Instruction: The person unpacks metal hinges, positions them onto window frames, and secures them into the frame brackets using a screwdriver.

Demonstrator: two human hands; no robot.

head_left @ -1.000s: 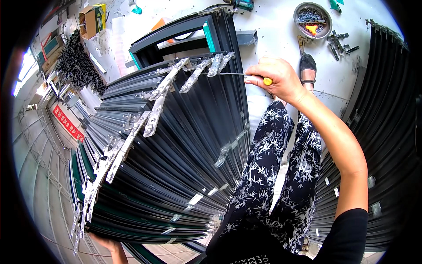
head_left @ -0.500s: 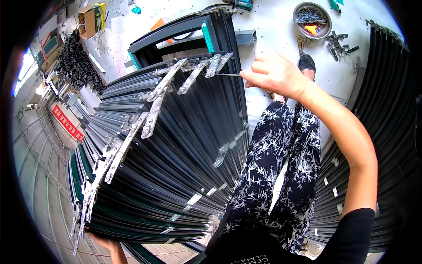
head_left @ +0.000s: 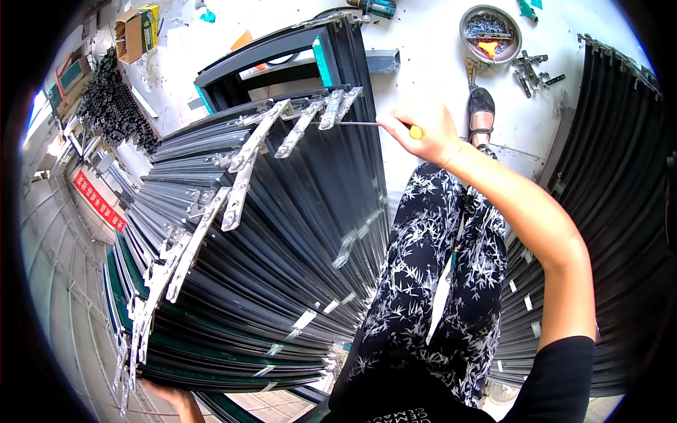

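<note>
My right hand [head_left: 431,135] is closed around a screwdriver [head_left: 416,132] with a yellow handle. Its thin shaft points left, and the tip reaches a metal friction hinge [head_left: 331,111] at the top of a dark window frame. Many such dark frames [head_left: 261,261] stand side by side in a long row, with silver hinge arms [head_left: 236,190] jutting from their ends. At the lower left, my left hand [head_left: 168,395] rests against the outer edge of the row's nearest frames; its fingers are hidden behind them.
A metal bowl [head_left: 518,44] of screws holds an orange tool. Loose dark hinges [head_left: 534,73] lie beside it, and a power drill [head_left: 381,7] is on the floor. Another row of dark frames [head_left: 599,211] stands right. A cardboard box [head_left: 129,37] and stacked profiles [head_left: 116,106] are far left.
My right hand has turned, bringing the yellow screwdriver handle into sight. The whole view has shifted slightly; my left hand stays at the row's edge.
</note>
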